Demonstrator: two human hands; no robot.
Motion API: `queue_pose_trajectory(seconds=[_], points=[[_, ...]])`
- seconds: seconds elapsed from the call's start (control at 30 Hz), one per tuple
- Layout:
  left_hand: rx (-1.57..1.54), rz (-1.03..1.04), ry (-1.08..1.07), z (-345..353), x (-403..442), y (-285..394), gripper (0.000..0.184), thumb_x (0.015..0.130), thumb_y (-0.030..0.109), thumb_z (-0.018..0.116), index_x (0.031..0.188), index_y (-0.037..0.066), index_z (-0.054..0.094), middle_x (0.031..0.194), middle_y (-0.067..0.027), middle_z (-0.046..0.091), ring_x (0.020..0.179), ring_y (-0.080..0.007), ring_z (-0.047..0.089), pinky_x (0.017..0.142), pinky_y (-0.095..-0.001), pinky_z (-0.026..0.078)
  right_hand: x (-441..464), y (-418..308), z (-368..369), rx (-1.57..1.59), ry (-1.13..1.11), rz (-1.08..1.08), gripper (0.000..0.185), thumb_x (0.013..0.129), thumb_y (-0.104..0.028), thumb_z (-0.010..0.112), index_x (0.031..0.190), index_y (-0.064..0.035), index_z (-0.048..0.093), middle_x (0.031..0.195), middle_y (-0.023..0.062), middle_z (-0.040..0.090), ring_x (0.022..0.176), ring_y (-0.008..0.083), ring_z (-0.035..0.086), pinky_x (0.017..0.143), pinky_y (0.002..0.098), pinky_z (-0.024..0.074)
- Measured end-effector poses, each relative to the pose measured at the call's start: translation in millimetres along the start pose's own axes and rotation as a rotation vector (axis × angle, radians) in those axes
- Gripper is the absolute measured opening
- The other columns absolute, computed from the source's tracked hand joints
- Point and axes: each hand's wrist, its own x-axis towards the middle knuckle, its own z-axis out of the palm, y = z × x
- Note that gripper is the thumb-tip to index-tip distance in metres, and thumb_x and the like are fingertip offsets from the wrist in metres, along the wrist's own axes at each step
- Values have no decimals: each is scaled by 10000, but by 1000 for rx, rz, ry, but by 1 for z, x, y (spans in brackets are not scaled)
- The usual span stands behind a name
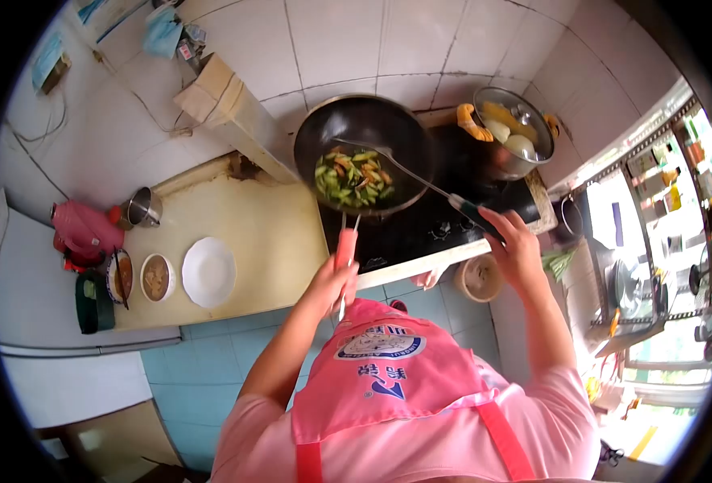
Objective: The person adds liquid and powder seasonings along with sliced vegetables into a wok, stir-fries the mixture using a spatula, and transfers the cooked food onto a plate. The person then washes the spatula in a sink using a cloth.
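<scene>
My left hand [334,283] is closed around the reddish handle [345,248] of a dark wok [311,129] on the stove's left side. Inside the wok lie green vegetable pieces [344,183] mixed with orange-brown bits, gathered toward the near side. My right hand [513,239] grips the dark green handle of a metal spatula [416,175]. Its metal head reaches into the wok, just above the food. The wok is tilted toward me.
A glass-lidded steel pot [525,165] with orange handle covers stands on the right of the black cooktop [404,239]. On the left counter [267,241] are a white plate [208,272], a bowl of food [157,278], a metal cup [144,208] and a pink kettle [88,227].
</scene>
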Motion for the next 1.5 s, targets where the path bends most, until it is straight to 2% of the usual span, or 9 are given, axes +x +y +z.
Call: queue_pose_trajectory(seconds=[0.3,0.47,0.57,0.67,0.73,0.87,0.97,1.1,1.5], points=[[-2,-66,-27,-1,-75,11,114,948,155,525,922,138,416,572,59,357,408,-59,367,378,-236,307,-35,-1,0,48,37,37,466,778,-17,649,1222,-146,594,876,140,549,767,367,587,647,428,479],[156,82,-94,12,9,18,187,941,165,507,815,109,382,578,32,405,442,-92,419,411,-257,380,-25,-14,20,139,60,50,444,796,-21,646,1220,-144,588,877,142,547,727,359,567,620,417,459],[146,14,-105,-9,-42,-2,86,943,125,490,974,99,414,584,26,400,416,-90,406,389,-259,373,-48,-4,11,91,71,69,459,790,-29,657,1227,-150,587,877,141,549,736,362,575,634,414,475],[63,-45,-106,-13,-79,6,252,935,137,520,1165,149,418,590,53,364,417,-61,371,381,-235,316,-50,-7,19,148,93,91,461,782,-36,664,1224,-146,592,874,146,547,784,368,583,675,407,491],[16,-17,-96,-12,-36,-3,100,948,167,524,1001,127,449,553,62,352,395,-57,343,374,-227,295,-38,-12,31,172,124,40,449,791,-19,648,1220,-137,589,864,153,541,761,372,569,654,415,471],[-143,12,-185,2,-14,2,145,948,193,542,868,133,437,529,67,336,387,-56,327,368,-222,281,-46,-12,18,178,86,138,453,787,-5,643,1221,-127,589,861,148,548,753,366,573,651,402,470],[-161,-89,-44,12,-61,1,161,940,205,559,864,151,427,545,70,338,398,-51,339,373,-216,285,-64,5,16,111,186,68,478,786,-10,647,1241,-143,581,889,137,562,759,357,579,676,379,488],[-90,-36,-117,-4,-21,-21,146,941,132,523,933,139,377,681,26,412,517,-53,406,459,-233,376,-50,2,36,115,127,167,479,793,-16,643,1248,-149,571,888,134,546,770,354,579,673,393,483],[-34,-2,-93,1,21,-41,145,920,129,534,891,133,392,679,36,417,526,-51,410,475,-234,384,-34,31,103,-58,119,184,455,790,6,595,1220,-142,588,916,149,539,812,361,589,684,429,485]])
